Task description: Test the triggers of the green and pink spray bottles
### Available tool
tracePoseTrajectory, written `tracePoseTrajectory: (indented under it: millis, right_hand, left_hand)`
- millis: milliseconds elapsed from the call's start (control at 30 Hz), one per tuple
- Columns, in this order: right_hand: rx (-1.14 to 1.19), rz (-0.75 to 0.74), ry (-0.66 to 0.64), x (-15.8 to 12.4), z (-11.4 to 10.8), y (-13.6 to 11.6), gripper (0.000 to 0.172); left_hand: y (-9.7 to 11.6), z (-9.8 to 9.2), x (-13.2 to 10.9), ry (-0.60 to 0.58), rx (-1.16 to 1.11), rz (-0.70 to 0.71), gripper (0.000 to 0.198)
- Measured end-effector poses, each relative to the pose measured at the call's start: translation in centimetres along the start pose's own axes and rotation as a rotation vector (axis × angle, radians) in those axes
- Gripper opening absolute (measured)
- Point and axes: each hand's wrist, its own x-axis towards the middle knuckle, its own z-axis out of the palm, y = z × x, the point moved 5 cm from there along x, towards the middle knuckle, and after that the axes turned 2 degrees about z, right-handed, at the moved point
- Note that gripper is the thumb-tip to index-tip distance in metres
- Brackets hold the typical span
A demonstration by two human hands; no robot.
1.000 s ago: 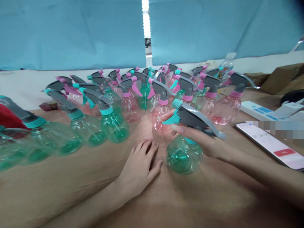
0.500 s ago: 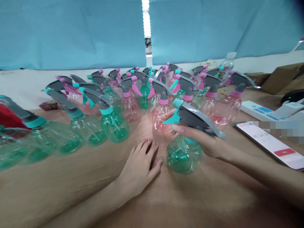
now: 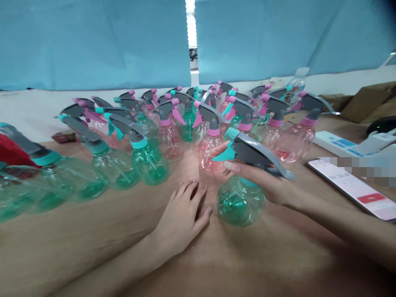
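Hands: 2. Left hand (image 3: 177, 218): lies palm down on the wooden tabletop (image 3: 198, 272), fingers loosely extended and slightly apart, holding nothing. Right hand (image 3: 267, 183): closed around the neck of 1 green spray bottle (image 3: 235, 206), just under its grey head.

Held bottle: 1, at front centre, just right of the left hand and apart from it. Nozzle and trigger teal, 1 each, facing left; 1 teal collar, partly covered by the fingers. Body upright or nearly so; cannot tell whether its base touches the table.

Pink bottle (image 3: 211, 154), 1: directly behind the right hand's fingers; contact not determinable.

Left side, teal collars clearly visible: 3, namely a near green bottle (image 3: 151, 169), a second green bottle (image 3: 116, 171) and a far-left green bottle (image 3: 52, 189). Bodies overlap at the left edge, so the full count there is uncertain. Red item (image 3: 14, 150): 1, against the far-left head.

Pink collars in the nearer ranks: at least 5, including the rightmost pink bottle (image 3: 295, 142). Rear ranks overlap; total not countable.

Right side: 1 phone (image 3: 349, 185), lying flat; 1 white power strip (image 3: 334, 143) behind it; 1 cardboard box (image 3: 365, 103). Backdrop: 2 blue curtain panels (image 3: 93, 41), 1 bright gap between.
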Motion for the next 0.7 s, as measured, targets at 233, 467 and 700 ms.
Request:
tracePoseTrajectory:
  millis: [233, 467, 700]
  right_hand:
    - [0.01, 0.013, -0.014, -0.05, -0.02, 0.32, 0.017]
    - [0.006, 0.049, -0.057, -0.04, 0.1, 0.21, 0.021]
    - [0.013, 0.02, -0.03, 0.11, -0.08, 0.12, 0.018]
  left_hand:
    - [0.11, -0.09, -0.09, -0.002, 0.001, 0.001, 0.046]
    - [-0.02, -0.11, -0.04, 0.008, -0.007, -0.003, 0.044]
    - [0.03, -0.16, -0.02, 0.023, -0.015, 0.002, 0.042]
